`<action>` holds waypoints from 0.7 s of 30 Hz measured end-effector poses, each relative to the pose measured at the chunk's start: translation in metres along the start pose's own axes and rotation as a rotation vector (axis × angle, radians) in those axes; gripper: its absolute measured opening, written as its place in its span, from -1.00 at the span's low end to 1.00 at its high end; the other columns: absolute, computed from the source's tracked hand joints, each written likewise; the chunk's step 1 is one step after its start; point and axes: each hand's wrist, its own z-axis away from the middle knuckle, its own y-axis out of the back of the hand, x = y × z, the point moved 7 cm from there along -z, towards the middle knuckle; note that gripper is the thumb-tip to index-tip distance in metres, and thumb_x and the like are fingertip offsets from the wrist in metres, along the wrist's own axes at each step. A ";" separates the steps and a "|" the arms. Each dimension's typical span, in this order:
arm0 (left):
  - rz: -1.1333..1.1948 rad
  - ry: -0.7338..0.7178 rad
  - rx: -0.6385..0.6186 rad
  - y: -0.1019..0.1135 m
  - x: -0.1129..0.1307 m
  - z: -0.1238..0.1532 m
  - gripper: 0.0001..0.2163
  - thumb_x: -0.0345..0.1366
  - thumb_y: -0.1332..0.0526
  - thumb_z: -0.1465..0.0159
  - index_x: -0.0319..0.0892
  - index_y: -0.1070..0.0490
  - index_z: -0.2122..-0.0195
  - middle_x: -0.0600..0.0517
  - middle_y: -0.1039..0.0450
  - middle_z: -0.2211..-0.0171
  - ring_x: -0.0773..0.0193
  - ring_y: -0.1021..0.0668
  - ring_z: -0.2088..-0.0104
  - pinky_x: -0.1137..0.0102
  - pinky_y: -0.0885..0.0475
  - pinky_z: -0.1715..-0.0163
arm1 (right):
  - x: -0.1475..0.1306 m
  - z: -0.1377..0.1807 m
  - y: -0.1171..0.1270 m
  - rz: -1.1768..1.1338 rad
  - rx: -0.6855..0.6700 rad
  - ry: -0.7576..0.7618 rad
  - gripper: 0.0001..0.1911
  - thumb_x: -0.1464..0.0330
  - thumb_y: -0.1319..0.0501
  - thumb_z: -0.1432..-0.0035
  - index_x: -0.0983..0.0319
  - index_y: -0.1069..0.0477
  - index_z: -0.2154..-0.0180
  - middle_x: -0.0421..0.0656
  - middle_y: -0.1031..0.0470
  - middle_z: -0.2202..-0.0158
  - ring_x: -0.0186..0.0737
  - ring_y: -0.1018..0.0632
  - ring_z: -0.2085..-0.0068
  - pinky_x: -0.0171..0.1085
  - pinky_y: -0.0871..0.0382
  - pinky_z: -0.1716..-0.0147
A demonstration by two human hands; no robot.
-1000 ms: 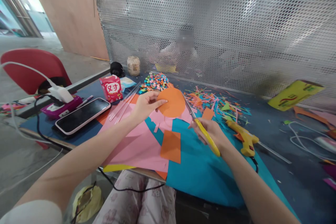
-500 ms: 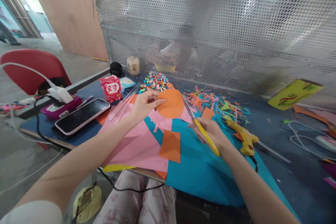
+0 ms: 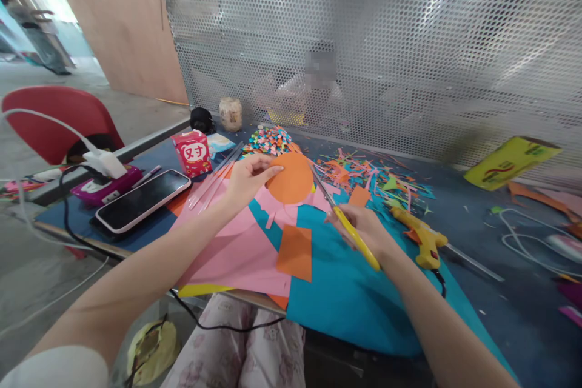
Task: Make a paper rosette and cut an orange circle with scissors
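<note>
Between thumb and fingers, my left hand (image 3: pixel 250 179) pinches the left edge of a round orange paper disc (image 3: pixel 291 178). My right hand (image 3: pixel 361 230) is closed on yellow-handled scissors (image 3: pixel 357 237), whose blades point up and left beside the disc's right edge. Beneath my hands lie pink paper sheets (image 3: pixel 236 248) and a large blue paper sheet (image 3: pixel 359 291). An orange paper rectangle (image 3: pixel 295 253) rests across where they meet. A smaller orange piece (image 3: pixel 359 196) sits just behind my right hand.
Paper scraps (image 3: pixel 345 170) and a pile of small folded pieces (image 3: pixel 270 140) lie behind. A yellow glue gun (image 3: pixel 421 236) is at right, a phone (image 3: pixel 143 201), red packet (image 3: pixel 193 153) and purple power strip (image 3: pixel 107 185) at left. A perforated metal panel (image 3: pixel 386 42) borders the back.
The orange disc has shifted slightly left, and a small gap now shows between it and the scissor blades. A person has come into view at the far upper left.
</note>
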 end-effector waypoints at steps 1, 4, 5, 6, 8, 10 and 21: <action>-0.001 -0.003 -0.013 -0.001 0.002 0.001 -0.71 -0.14 -0.41 0.09 -0.22 -0.41 0.48 0.12 -0.41 0.60 0.46 -0.39 0.61 0.52 -0.30 0.60 | 0.000 0.000 0.000 0.001 0.000 0.002 -0.46 -0.15 -0.04 -0.01 0.19 -0.20 0.59 -0.31 -0.06 0.75 -0.39 -0.18 0.69 -0.34 0.04 0.69; 0.004 -0.006 -0.032 -0.004 0.005 0.002 -0.72 -0.17 -0.42 0.10 -0.22 -0.40 0.51 0.13 -0.38 0.63 0.47 -0.37 0.63 0.53 -0.28 0.62 | 0.000 0.001 0.001 -0.005 0.005 0.001 -0.46 -0.15 -0.04 -0.01 0.19 -0.20 0.59 -0.31 -0.07 0.75 -0.40 -0.17 0.70 -0.34 0.04 0.69; 0.009 -0.007 -0.032 -0.004 0.005 0.002 -0.72 -0.17 -0.42 0.10 -0.22 -0.40 0.51 0.13 -0.38 0.63 0.47 -0.37 0.63 0.53 -0.27 0.63 | 0.000 0.001 0.001 -0.007 0.006 -0.001 -0.46 -0.15 -0.04 -0.01 0.19 -0.20 0.59 -0.32 -0.06 0.75 -0.40 -0.17 0.70 -0.34 0.04 0.69; 0.012 -0.007 -0.030 -0.004 0.005 0.002 -0.72 -0.17 -0.42 0.10 -0.22 -0.40 0.50 0.14 -0.38 0.63 0.47 -0.37 0.63 0.53 -0.27 0.63 | 0.000 0.001 0.001 -0.007 0.007 -0.003 -0.45 -0.16 -0.04 -0.01 0.19 -0.20 0.59 -0.32 -0.06 0.76 -0.40 -0.17 0.70 -0.35 0.05 0.70; 0.014 -0.006 -0.011 -0.002 0.003 0.001 -0.72 -0.16 -0.41 0.10 -0.22 -0.41 0.49 0.13 -0.39 0.62 0.46 -0.38 0.62 0.53 -0.28 0.61 | 0.000 0.001 0.001 -0.006 0.004 -0.006 -0.45 -0.16 -0.04 -0.01 0.19 -0.19 0.60 -0.33 -0.04 0.76 -0.41 -0.16 0.71 -0.35 0.06 0.70; 0.009 -0.005 0.023 0.001 0.001 0.000 -0.72 -0.15 -0.40 0.08 -0.23 -0.42 0.46 0.11 -0.42 0.59 0.45 -0.41 0.58 0.52 -0.31 0.57 | 0.000 0.001 0.001 -0.005 0.000 -0.006 -0.44 -0.17 -0.04 -0.01 0.19 -0.17 0.62 -0.33 -0.02 0.77 -0.42 -0.15 0.71 -0.35 0.08 0.70; -0.051 -0.055 0.049 0.005 0.003 -0.001 -0.73 -0.14 -0.40 0.05 -0.21 -0.40 0.50 0.12 -0.40 0.59 0.46 -0.39 0.57 0.52 -0.29 0.56 | 0.000 0.000 0.000 0.008 0.005 0.011 -0.45 -0.15 -0.03 -0.01 0.19 -0.19 0.60 -0.32 -0.05 0.77 -0.40 -0.16 0.70 -0.35 0.06 0.69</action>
